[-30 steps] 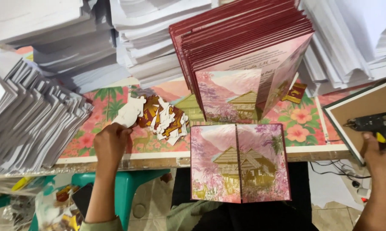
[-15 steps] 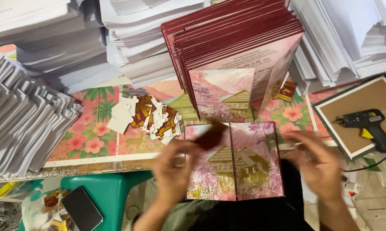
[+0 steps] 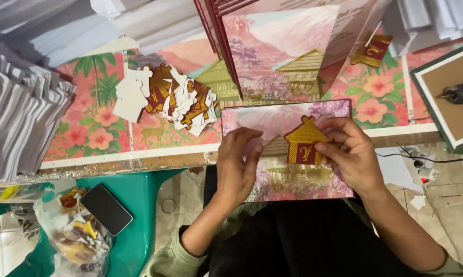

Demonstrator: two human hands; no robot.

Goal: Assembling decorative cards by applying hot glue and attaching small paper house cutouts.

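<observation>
A pink folded card [image 3: 293,179] with a painted mountain and hut lies across the table edge and my lap. My left hand [image 3: 237,164] rests flat on its left half, fingers spread. My right hand [image 3: 350,154] pinches a small gold and maroon house-shaped cutout [image 3: 304,146] and holds it against the card's middle. A loose pile of similar cutouts [image 3: 175,100], some white side up, lies on the floral table cover [image 3: 88,128] to the upper left.
A stack of maroon-edged cards [image 3: 282,51] leans behind. White paper bundles [image 3: 21,118] fill the left. A glue gun [image 3: 459,93] lies on a framed brown board at right. A dark phone [image 3: 106,209] sits on a green plastic stool beside a plastic bag of scraps [image 3: 72,236].
My left hand left the cutout pile and came to the card. My right hand left the glue gun and now holds a house cutout on the card. The view has moved closer.
</observation>
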